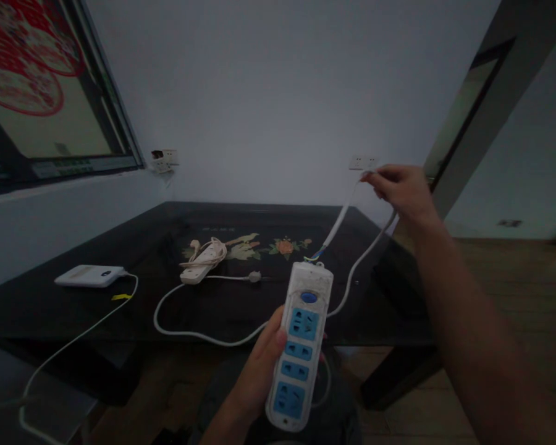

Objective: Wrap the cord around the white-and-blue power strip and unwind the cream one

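The power strip (pixel 301 330) — white, with blue sockets — tilts in front of the black table's (pixel 134 315) near edge. The left hand (pixel 262 364) is clamped around its lower half, thumb on the left side, fingertips just showing past the right edge. Above its top end, the right hand (pixel 405 191) has thumb and fingers pinched together on the white cord (pixel 337 228). On the table lie a beige power strip (pixel 195 274) with its cord looped around it, a white power bank (pixel 90 276), printed flowers (pixel 285 246) and a plug (pixel 254 277). Pale lettering (pixel 219 229) behind the flowers — too faint to read.
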Motion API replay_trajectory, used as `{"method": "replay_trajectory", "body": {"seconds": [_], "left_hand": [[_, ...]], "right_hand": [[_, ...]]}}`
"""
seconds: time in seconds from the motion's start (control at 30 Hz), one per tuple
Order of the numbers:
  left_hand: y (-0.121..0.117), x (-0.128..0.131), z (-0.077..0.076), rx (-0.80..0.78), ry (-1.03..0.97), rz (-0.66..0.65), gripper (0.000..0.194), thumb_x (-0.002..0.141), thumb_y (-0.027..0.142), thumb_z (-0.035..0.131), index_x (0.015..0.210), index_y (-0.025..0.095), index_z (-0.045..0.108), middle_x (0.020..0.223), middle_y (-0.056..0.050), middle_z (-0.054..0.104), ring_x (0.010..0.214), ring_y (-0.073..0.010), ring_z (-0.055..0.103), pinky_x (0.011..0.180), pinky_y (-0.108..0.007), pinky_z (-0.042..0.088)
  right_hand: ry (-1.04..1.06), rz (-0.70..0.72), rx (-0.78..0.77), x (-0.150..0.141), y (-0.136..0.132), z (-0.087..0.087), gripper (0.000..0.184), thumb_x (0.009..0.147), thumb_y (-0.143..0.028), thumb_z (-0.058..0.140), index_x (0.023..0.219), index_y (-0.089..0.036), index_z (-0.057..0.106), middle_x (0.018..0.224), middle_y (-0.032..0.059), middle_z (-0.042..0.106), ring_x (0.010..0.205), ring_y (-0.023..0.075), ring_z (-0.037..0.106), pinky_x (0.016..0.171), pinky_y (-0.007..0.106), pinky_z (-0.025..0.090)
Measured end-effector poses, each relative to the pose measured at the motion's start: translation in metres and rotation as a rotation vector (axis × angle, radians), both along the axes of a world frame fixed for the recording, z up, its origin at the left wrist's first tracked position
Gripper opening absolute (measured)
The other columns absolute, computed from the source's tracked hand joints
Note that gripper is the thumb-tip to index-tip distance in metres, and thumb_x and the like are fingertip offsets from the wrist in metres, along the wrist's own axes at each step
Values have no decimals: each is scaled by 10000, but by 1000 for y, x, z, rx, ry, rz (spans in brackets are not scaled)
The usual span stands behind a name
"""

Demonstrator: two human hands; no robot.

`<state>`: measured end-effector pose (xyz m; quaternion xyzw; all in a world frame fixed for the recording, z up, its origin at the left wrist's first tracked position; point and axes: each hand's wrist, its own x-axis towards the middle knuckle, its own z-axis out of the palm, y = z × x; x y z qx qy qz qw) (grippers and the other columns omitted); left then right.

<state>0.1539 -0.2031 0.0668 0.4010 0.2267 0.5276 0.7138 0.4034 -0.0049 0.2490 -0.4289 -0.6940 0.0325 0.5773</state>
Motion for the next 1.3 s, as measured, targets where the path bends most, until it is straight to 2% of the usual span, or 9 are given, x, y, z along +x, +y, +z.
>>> {"method": "replay_trajectory", "body": {"seconds": [0.13,0.27,0.47,0.57,0.67,0.8,0.93,1.1,1.3], "left_hand": [[9,7,2,-143,-29,133,487,866,504,543,1242,195,508,1095,-144,674,851,-238,678,674,-341,565],[23,10,4,-194,-66,279,534,866,477,562,1315,210,447,1195,-147,643,975,-270,663,794,-418,563],[38,10,7,-190,-134,368,531,850,482,585,1309,241,468,1195,-118,648,997,-278,657,800,-450,562],[40,10,7,-154,-145,398,479,858,475,578,1273,251,498,1160,-91,664,1000,-261,656,808,-415,555],[38,10,8,-123,-174,417,449,858,483,576,1234,242,525,1130,-77,677,1001,-249,657,831,-380,541],[34,12,10,-139,-194,422,437,855,481,579,1205,223,534,1151,-92,669,998,-245,657,817,-359,542],[32,13,8,-166,-221,431,442,850,460,594,1215,223,520,1149,-94,664,980,-228,659,798,-342,545],[33,13,-1,-144,-167,507,440,825,461,625,1184,227,526,1013,-45,684,850,-179,669,751,-296,546],[37,10,-5,-129,-101,548,434,789,366,694,1173,251,526,1066,-37,681,885,-168,669,725,-256,545]], "right_hand": [[81,239,-165,-10,-6,-21,238,716,-357,734,797,-134,713,449,-83,438,389,34,328,388,195,199],[105,440,-271,-26,-40,-32,332,779,-453,653,947,-173,715,516,-56,495,421,53,395,386,181,250],[-88,344,-197,-61,-115,-51,146,800,-362,644,762,-255,735,738,16,707,658,156,635,557,244,483],[-147,314,-143,-77,-148,-73,129,834,-332,617,843,-306,743,729,6,702,622,162,630,541,258,504],[-164,279,-100,-92,-170,-105,160,855,-250,596,938,-263,733,690,11,683,565,143,616,494,233,497],[-112,222,-16,-110,-181,-147,191,860,-144,576,995,-178,707,775,37,706,661,132,657,576,203,516],[-94,201,-25,-124,-182,-173,255,879,-102,529,1065,-167,691,732,25,652,619,112,620,556,190,487],[-106,163,-81,-130,-183,-191,309,906,-110,490,1149,-169,672,711,20,572,599,106,577,543,195,463],[-127,144,-125,-129,-184,-202,358,919,-155,470,1216,-262,639,840,38,498,606,91,537,554,203,461]]}}
